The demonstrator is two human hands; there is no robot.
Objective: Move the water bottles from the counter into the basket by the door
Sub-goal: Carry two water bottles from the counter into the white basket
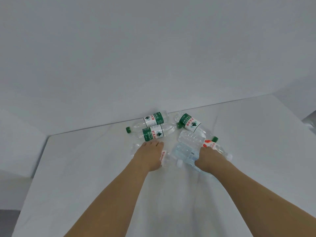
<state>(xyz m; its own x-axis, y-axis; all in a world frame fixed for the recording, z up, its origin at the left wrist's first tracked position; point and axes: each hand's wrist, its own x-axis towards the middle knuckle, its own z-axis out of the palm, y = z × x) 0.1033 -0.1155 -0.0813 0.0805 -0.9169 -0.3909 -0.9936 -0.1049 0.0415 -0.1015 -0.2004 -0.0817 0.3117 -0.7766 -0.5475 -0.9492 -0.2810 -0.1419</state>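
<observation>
Across the white counter (85, 177), which fills the lower view and meets a plain wall, a cluster of plastic water bottles is seen lying on their sides; no basket or door is visible. Places below are given from the pale blue bottle (183, 153) at the cluster's middle.

Beyond it and to the left, two green-labelled bottles (152, 127) lie side by side, long axes roughly across the view, one green cap pointing left. Beyond it and to the right, a third green-labelled bottle (189, 124) lies slanted, and a clear ribbed bottle (191, 138) rests just behind the blue one.

The left hand (149, 154) is laid palm-down just left of the blue bottle, over a red-labelled bottle (163, 157); fingers are curled over it, but a closed grasp cannot be confirmed. The right hand (207, 159) is set against the blue bottle's right side, also covering part of another red-labelled bottle (215, 147); how far it is closed cannot be told.

The blue bottle's long axis runs slanting towards the person, between the two hands, so a lift by the right hand is judged nearest.
</observation>
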